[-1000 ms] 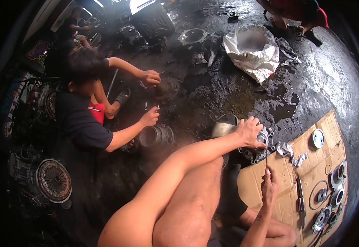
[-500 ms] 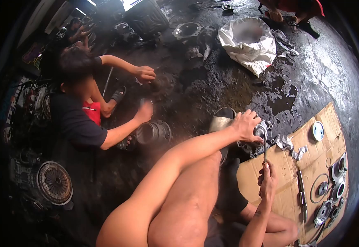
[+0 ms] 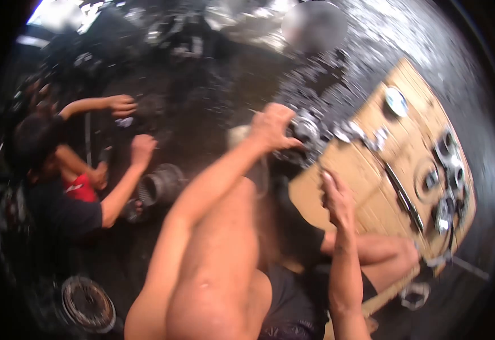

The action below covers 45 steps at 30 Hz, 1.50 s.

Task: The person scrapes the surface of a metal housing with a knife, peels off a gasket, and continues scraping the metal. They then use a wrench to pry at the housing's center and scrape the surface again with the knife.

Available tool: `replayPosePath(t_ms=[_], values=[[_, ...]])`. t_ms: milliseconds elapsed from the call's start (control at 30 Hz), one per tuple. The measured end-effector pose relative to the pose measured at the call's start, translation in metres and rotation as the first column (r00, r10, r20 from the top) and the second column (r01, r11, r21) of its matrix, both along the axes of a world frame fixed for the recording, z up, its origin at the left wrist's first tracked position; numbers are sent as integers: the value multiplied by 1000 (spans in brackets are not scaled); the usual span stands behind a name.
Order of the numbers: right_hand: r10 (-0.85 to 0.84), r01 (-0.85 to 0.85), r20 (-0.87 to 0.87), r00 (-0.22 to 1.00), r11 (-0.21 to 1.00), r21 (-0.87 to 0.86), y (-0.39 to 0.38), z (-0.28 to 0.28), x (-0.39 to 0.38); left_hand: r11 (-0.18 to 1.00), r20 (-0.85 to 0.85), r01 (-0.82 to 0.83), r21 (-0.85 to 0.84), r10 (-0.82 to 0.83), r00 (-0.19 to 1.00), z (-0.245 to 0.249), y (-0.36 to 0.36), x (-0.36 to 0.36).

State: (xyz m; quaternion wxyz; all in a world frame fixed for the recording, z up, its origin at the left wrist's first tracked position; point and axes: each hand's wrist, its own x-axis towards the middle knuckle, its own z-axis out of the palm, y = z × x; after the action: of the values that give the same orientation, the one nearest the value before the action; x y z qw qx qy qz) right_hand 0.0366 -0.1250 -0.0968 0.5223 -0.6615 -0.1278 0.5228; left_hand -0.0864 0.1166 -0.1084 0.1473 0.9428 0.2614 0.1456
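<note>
Silvery metal housing (image 3: 311,134) sits beside the left hand (image 3: 272,128), thumb and fingers spread; right hand (image 3: 338,199) curls, contents unclear. Separate, unassembled parts (image 3: 443,214) lie on cardboard (image 3: 366,208).

Right hand (image 3: 338,198): now sits farther to the right of the metal housing (image 3: 311,135); the tool seen rising from it to the housing can no longer be made out.
View: has swung down and rightward and is more blurred.
Ring-like piece (image 3: 415,296): has come into view below and right of the right hand.
Dark shorts (image 3: 293,303): show more fully, below the right hand.
Far person in red: has left the view, beyond the left hand (image 3: 273,126).
</note>
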Motion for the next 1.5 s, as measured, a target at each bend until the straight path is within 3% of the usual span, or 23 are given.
replayPosePath(t_ms=[133, 200, 367, 433, 533, 1500], values=[[3, 6, 126, 992, 998, -69, 1, -1, -4, 999, -9, 4, -47, -4, 1000, 6, 0, 2], [-28, 31, 155, 988, 999, -18, 3, -4, -6, 997, 28, 13, -81, -10, 1000, 8, -2, 1], [-45, 45, 3, 999, 992, -116, -1, 8, -9, 997, -12, 11, -80, -12, 1000, 12, -2, 4], [61, -42, 288, 956, 997, -71, -4, 9, -19, 996, -5, 24, -90, -25, 1000, 13, -2, 4], [47, -60, 387, 921, 998, 21, 1, 14, -27, 995, 0, 40, -88, -40, 999, 14, -2, 4], [68, -90, 457, 887, 996, 28, 18, 0, -17, 998, -36, 38, -53, -40, 999, 15, -1, 3]])
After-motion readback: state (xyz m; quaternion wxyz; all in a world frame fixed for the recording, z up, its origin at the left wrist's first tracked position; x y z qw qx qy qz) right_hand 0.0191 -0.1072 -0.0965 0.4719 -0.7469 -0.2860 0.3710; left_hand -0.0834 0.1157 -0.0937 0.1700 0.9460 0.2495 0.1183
